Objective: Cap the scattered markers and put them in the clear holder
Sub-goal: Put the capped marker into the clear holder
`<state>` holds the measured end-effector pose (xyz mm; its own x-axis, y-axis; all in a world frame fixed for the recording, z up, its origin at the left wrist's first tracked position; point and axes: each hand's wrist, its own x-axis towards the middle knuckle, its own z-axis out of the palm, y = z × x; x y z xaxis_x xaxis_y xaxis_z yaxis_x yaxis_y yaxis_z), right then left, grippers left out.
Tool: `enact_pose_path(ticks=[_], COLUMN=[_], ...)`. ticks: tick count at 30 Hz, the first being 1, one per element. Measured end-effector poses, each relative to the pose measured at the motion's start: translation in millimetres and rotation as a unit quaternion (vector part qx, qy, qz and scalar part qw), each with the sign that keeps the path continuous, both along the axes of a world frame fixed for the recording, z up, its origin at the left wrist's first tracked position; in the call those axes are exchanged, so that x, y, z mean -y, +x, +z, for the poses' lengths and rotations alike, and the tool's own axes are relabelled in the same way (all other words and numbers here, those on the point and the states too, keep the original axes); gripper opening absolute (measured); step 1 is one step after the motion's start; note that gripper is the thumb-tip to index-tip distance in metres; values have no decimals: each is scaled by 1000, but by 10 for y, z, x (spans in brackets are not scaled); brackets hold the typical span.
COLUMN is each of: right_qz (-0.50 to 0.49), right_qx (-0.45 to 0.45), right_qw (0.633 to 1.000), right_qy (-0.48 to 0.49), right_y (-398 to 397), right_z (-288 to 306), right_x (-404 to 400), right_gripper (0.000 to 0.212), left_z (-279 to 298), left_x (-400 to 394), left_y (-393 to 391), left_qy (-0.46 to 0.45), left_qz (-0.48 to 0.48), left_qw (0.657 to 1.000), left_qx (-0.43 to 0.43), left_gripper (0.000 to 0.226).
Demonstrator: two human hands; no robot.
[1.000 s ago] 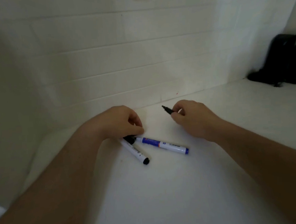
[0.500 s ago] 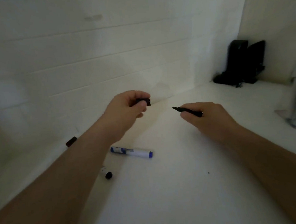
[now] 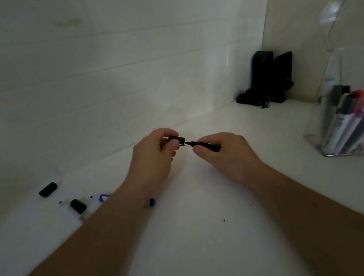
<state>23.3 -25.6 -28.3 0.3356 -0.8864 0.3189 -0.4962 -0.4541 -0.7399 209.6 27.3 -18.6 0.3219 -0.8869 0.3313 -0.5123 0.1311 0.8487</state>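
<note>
L hand [image 3: 154, 155] pinches black cap [image 3: 177, 140], R hand [image 3: 225, 152] grips marker [image 3: 205, 146]; clear holder [image 3: 346, 122] far R.

A black cap [image 3: 176, 140] and a black marker [image 3: 205, 145] meet tip to opening above the table. A loose black cap [image 3: 48, 189], a black-capped marker [image 3: 78, 206] and a blue marker [image 3: 102, 197] lie left. The clear holder [image 3: 346, 122] stands right, holding markers.
</note>
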Motion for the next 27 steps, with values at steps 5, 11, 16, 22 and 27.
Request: enact_pose_path(ticks=[5, 11, 16, 22, 27], right_qz=[1, 9, -8, -1, 12], right_qx=[15, -21, -127, -161, -158], right_qw=[1000, 1000, 985, 975, 979], right_qy=[12, -11, -119, -155, -126], right_y=[-20, -1, 16, 1, -13], right_z=[2, 1, 10, 39, 72], right_x=[-3, -23, -10, -12, -14], right_gripper=[14, 16, 18, 19, 16], left_z=[0, -34, -15, -5, -10], left_x=[-52, -66, -80, -94, -106], left_y=[-37, -54, -59, -58, -46], left_qy=[7, 20, 29, 28, 24], left_qz=[-12, -20, -20, -40, -54], left_qw=[1000, 999, 996, 998, 998], left_qx=[1, 40, 81, 51, 4], left_gripper=[19, 15, 13, 14, 20])
